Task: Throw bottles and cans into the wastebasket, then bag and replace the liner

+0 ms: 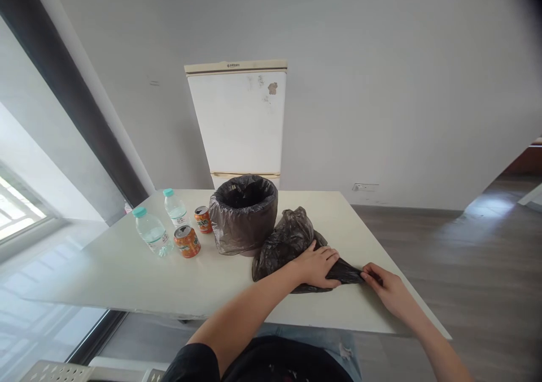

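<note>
A crumpled dark plastic bag (284, 242) lies on the white table (127, 269), right of a bin lined with a similar dark bag (243, 213). My left hand (317, 264) presses down on the bag's near part, fingers curled over the plastic. My right hand (387, 289) pinches the bag's stretched right end near the table's right edge.
Two water bottles with teal caps (152, 231) (175, 207) and two orange cans (187, 241) (203, 219) stand left of the bin. A white fridge (237, 122) stands against the wall behind the table. Wooden floor lies to the right, a window to the left.
</note>
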Motion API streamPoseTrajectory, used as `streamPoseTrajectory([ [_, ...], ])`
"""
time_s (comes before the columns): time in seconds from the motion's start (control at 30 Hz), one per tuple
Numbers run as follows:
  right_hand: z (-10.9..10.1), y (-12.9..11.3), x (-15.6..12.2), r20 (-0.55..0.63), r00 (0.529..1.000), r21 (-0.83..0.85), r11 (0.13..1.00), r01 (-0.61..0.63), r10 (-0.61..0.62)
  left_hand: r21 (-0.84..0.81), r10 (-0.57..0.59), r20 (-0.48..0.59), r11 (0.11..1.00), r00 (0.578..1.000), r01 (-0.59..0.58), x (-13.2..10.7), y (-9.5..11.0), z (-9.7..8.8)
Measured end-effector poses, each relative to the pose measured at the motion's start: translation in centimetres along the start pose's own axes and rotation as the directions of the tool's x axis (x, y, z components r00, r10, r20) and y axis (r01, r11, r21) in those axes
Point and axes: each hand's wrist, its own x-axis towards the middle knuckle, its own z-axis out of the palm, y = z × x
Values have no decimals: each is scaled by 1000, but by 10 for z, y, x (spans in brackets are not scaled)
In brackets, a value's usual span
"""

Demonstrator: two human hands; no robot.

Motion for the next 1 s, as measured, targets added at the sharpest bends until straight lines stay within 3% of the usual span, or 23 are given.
streamPoseTrajectory([
  [0.2,-22,34,-16,-13,998,-75,995,-69,68,107,-100,-49,989,994,105,-10,-7,-1],
  [0.27,-26,42,-19,-36,994,-91,990,-111,108,157,-179,-85,969,980,191,-14,-6,0],
  [0.4,-19,50,-15,-118,985,-145,980,-139,122,245,-404,-156,868,901,432,-28,2,-3],
  [0.5,-7,52,-6,-159,987,-169,983,-66,39,279,-479,-174,814,861,509,-35,17,-13],
  [0.6,1,51,1,-232,972,-185,983,2,-46,276,-449,-209,825,869,493,-32,40,-24],
  [0.73,1,33,3,-343,916,-260,958,121,-209,303,-204,-225,914,953,268,-16,61,-24],
  [0.8,3,20,4,-238,912,-329,911,249,-335,320,-142,-178,927,974,194,-9,58,-17],
  [0.87,11,8,7,-61,912,-388,852,353,-406,325,-131,-104,932,986,158,-6,46,-9],
  [1.0,31,4,16,157,922,-438,812,386,-354,265,-137,-4,955,991,133,-12,22,-3],
])
